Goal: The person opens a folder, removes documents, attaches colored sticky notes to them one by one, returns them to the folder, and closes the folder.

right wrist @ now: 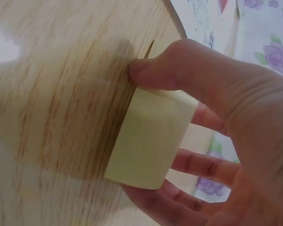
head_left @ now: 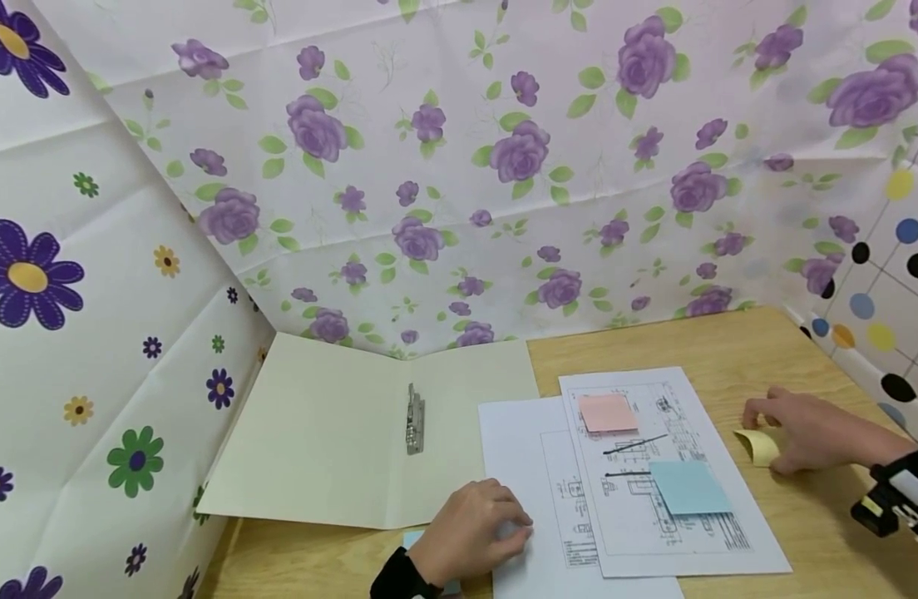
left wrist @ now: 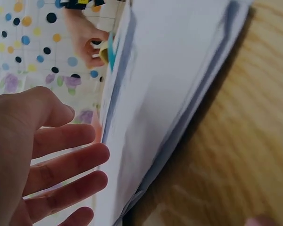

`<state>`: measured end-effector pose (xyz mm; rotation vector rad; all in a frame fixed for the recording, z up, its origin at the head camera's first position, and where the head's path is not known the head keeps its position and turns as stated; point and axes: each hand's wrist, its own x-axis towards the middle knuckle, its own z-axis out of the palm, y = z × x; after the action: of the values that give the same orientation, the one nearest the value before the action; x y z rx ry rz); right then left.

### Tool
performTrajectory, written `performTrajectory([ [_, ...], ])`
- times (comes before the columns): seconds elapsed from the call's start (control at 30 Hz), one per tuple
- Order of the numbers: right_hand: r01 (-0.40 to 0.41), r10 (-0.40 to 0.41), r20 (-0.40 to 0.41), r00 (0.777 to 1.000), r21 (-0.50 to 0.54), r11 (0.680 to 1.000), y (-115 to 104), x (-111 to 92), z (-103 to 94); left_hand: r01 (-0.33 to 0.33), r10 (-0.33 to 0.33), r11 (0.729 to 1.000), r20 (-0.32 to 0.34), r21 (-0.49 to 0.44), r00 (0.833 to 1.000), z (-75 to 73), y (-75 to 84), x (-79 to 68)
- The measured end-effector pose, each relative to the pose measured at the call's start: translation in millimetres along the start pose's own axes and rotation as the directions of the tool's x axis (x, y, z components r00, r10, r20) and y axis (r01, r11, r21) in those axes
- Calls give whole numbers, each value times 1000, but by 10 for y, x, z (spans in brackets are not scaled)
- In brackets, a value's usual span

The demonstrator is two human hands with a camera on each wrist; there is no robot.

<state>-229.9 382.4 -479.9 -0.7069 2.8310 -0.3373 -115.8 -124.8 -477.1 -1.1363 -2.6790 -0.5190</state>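
My right hand (head_left: 818, 428) pinches a yellow sticky note (head_left: 764, 448) over the table, right of the papers. In the right wrist view, the curved yellow note (right wrist: 146, 141) sits between thumb and fingers. My left hand (head_left: 477, 528), fingers relaxed and holding nothing, is at the left edge of a white printed sheet (head_left: 522, 466). Overlapping that sheet is a drawing sheet (head_left: 698, 541) with a pink sticky note (head_left: 607, 413) and a blue sticky note (head_left: 689, 488) on it. Whether the left hand touches the paper, I cannot tell.
An open cream folder (head_left: 317, 433) with a metal clip (head_left: 414, 420) lies behind and left of the left hand. Something light blue (head_left: 412, 539) shows partly beneath that hand. Patterned sheets (head_left: 429, 166) enclose the wooden table (head_left: 616, 349) at the back and sides.
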Motion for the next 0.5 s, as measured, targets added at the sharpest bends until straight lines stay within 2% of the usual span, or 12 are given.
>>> performTrajectory([
  [0.13,-17,18,-53,998,4,1000,4,6,19,86,-86,995,-6,-48,996,-78,-66,3],
  [0.23,-38,38,-91,995,8,999,-4,19,23,128,-130,991,-36,-48,991,-155,-135,-1],
  [0.4,-26,25,-117,993,-5,1000,40,39,42,138,-142,989,-107,-49,984,-235,-227,-17],
  [0.5,-17,16,-129,991,-7,1000,30,46,55,145,-152,987,-124,-63,980,-236,-257,-27],
])
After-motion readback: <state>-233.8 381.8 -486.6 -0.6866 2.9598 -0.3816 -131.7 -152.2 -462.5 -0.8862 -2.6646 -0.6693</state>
